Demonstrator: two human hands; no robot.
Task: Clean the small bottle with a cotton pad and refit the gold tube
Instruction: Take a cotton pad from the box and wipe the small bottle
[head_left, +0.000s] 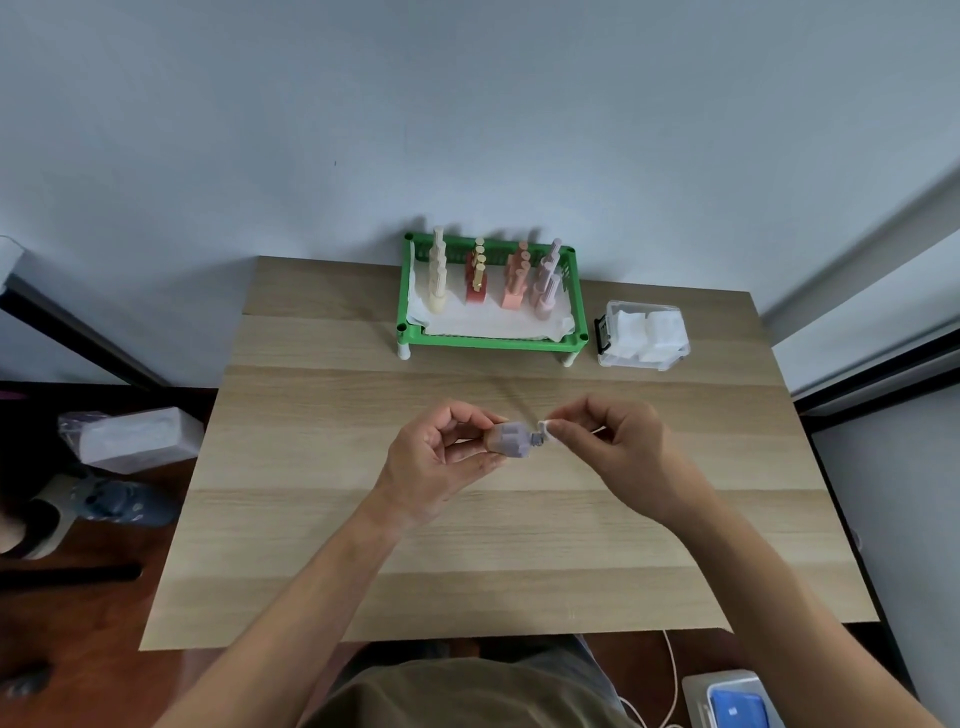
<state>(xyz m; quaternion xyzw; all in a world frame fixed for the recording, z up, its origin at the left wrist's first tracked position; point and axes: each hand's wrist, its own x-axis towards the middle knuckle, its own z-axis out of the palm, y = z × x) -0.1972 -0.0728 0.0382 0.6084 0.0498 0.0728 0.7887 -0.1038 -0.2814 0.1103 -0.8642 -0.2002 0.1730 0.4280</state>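
Observation:
My left hand (441, 457) holds a small lilac bottle (511, 440) on its side above the middle of the wooden table (311, 545), its dark neck pointing right. My right hand (618, 441) pinches a small white cotton pad (546, 428) against the bottle's neck. The bottle has no cap or tube on it. No loose gold tube shows on the table; gold-capped tubes (478, 262) stand with red bottles in the green tray (488, 340) at the back.
The green tray holds rows of cream, red, pink and lilac bottles on white paper. A clear box of cotton pads (644, 335) sits to its right. A wrapped white packet (130, 439) lies on the floor at left, a cable and device at lower right.

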